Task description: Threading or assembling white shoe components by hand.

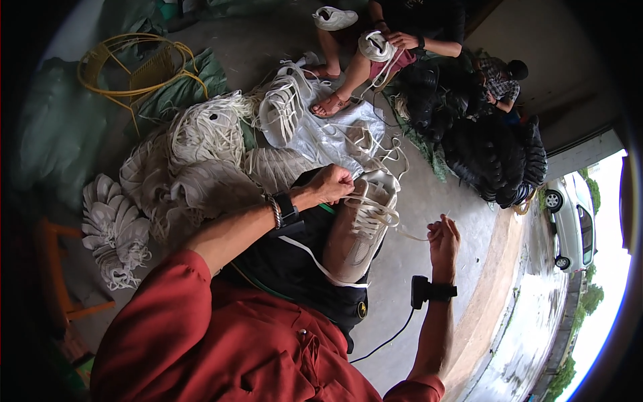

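Observation:
On my lap, over dark cloth, lies a pale beige shoe (348, 244) with its toe toward me and its collar pointing away. White lacing crosses its front. My left hand (329, 185) is closed in a pinch beside the collar, on a strand of lace at the upper eyelets. Off to the shoe's right, my right hand (444, 240) is raised with thumb and finger pinched on the end of the shoelace (410, 236), which runs out from the shoe. A white strap (311, 256) passes around the toe end.
Heaps of white laced shoe pieces (207, 134) lie ahead and left, some on a plastic sheet (335, 141). A co-worker's hands (402, 40) hold another white shoe (376, 47). Another person (501, 82) sits by a black pile (495, 157). A yellow chair frame (144, 84) stands far left.

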{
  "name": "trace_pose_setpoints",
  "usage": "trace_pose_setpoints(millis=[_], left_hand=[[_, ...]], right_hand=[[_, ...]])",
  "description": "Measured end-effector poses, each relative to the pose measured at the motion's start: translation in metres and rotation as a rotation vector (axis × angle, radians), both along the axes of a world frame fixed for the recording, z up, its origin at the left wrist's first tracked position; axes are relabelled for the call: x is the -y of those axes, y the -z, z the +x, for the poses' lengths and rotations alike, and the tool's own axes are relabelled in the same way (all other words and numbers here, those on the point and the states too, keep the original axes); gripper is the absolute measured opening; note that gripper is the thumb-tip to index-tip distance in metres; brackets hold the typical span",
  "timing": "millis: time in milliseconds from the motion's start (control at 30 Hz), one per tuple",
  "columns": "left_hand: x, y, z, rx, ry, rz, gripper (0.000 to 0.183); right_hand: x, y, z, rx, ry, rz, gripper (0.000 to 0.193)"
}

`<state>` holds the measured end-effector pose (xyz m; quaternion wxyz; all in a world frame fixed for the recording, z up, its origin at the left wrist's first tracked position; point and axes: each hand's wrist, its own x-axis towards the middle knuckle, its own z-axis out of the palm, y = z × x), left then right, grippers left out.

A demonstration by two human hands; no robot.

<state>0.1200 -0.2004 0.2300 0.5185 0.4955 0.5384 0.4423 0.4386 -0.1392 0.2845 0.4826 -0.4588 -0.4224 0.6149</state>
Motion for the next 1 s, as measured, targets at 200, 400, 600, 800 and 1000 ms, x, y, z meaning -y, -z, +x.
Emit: trace_pose_setpoints(millis=[200,400,600,800,1000], left_hand=[[-0.004,0.012,0.008,-0.288,-0.099,0.323,0.008],[-0.008,0.009,0.019,-0.396,-0.146,0.317,0.007],[-0.005,0.001,0.019,-0.357,-0.237,0.439,0.005],[-0.008,0.003,0.042,-0.214,-0.279,0.443,0.019],[0.004,-0.010,0.041,-0.425,-0.342,0.456,0.031]], right_hand=[[0.008,-0.004,-0.058,0.256,-0.121,0.177,0.018],[0.001,0.007,-0.091,0.415,-0.235,0.401,0.010],[0.001,0.016,-0.134,0.885,-0.295,0.959,0.006],[0.002,0.024,-0.130,1.083,-0.379,1.013,0.002],[-0.004,0.037,-0.136,1.004,-0.428,0.952,0.005]])
